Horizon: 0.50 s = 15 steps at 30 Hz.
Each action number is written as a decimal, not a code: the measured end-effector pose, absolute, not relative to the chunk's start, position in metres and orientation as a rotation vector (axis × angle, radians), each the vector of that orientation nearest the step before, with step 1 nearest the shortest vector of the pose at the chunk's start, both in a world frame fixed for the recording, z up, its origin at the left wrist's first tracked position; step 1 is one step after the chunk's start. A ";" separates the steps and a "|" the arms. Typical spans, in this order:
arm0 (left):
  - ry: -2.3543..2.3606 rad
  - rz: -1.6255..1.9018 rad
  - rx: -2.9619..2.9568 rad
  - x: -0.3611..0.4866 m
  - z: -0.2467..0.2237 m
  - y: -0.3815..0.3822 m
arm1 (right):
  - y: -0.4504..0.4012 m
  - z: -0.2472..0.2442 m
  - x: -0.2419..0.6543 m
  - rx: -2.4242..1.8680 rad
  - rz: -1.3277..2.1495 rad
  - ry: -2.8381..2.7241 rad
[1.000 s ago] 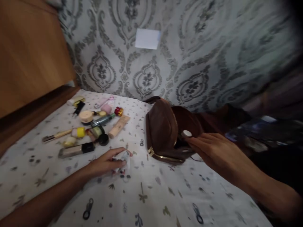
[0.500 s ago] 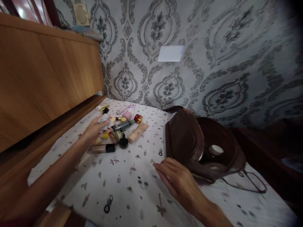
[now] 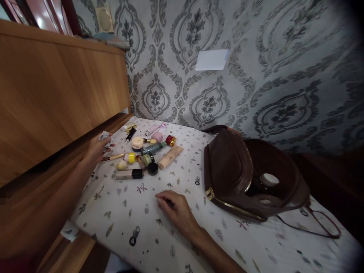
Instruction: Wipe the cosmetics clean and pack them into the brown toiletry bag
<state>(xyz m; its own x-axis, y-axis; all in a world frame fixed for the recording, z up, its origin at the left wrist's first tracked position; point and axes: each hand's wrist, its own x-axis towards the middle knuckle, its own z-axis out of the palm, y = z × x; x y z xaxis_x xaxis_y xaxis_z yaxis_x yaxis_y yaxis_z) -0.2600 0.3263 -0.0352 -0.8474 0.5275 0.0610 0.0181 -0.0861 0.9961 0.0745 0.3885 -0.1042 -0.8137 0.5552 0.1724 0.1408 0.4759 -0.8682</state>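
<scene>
My left hand is closed on a crumpled whitish wipe, at the left edge of the cosmetics. My right hand hovers or rests over the patterned cloth, fingers curled; whether anything is between them is hidden. Between and beyond the hands lie a foundation bottle with a black cap, a black round lid, a beige tube, a green tube, a red jar, a cream jar, a yellow-capped item and a brush.
On the right stands an open brown bag with a white round lid inside. Eyeglasses lie beside it. A wooden cabinet borders the left, and a patterned wall rises behind.
My left hand has moved left with the wipe, off the cosmetics, uncovering the cream jar and brush. My right hand has shifted left, away from the bag. The camera view has shifted slightly.
</scene>
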 end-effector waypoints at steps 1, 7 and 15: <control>1.856 1.986 0.598 -0.259 -0.035 0.325 | 0.388 -0.106 0.074 -0.592 1.326 -2.257; 1.931 1.884 0.755 -0.250 -0.025 0.309 | 0.389 -0.107 0.076 -0.607 1.470 -2.160; 2.091 1.316 1.458 -0.225 -0.018 0.283 | 0.388 -0.110 0.075 -0.560 1.418 -2.191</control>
<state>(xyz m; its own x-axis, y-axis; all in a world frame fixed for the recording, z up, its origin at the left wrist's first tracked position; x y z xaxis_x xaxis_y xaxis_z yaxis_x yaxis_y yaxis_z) -0.2247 0.2833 -0.0178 -0.4563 0.8506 0.2612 0.6036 0.0802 0.7932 0.0751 0.3883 -0.1096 -0.8072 0.5673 0.1630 0.0835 0.3831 -0.9199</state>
